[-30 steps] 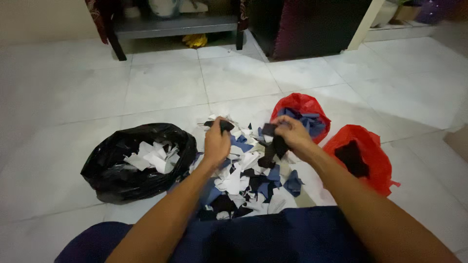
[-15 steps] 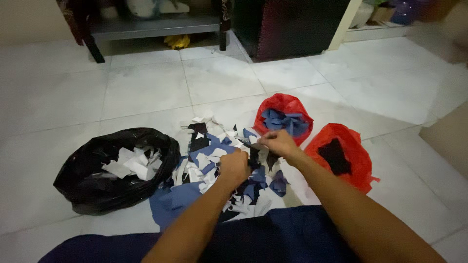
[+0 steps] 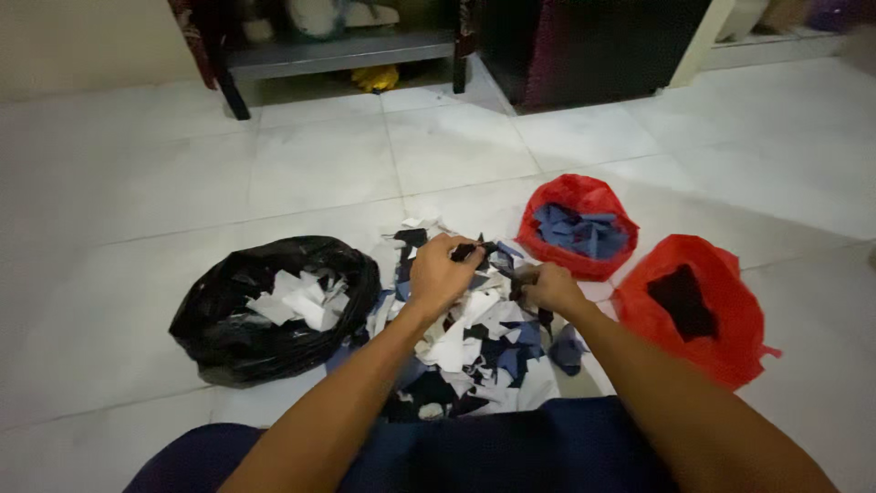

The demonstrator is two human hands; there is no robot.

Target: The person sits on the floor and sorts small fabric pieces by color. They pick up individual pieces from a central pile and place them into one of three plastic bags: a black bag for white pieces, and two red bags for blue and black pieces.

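Fabric scraps (image 3: 474, 342), white, blue and black, lie heaped on the pale tiled floor (image 3: 301, 164) just ahead of the person's dark blue lap. Over the heap's far edge, the left hand (image 3: 440, 272) has its fingers curled and pinching a small black scrap (image 3: 467, 250). At about four o'clock from it, the right hand (image 3: 550, 288) closes its fingers on another dark piece (image 3: 522, 277) right at the pile's surface. At nine o'clock from the heap sits a black bag (image 3: 228, 342) holding white pieces. At two o'clock stands a red bag (image 3: 577, 194) with blue pieces, and at three o'clock a second red bag (image 3: 730, 338) with black cloth inside. A low shelf (image 3: 338, 53) stands at twelve o'clock, well apart.
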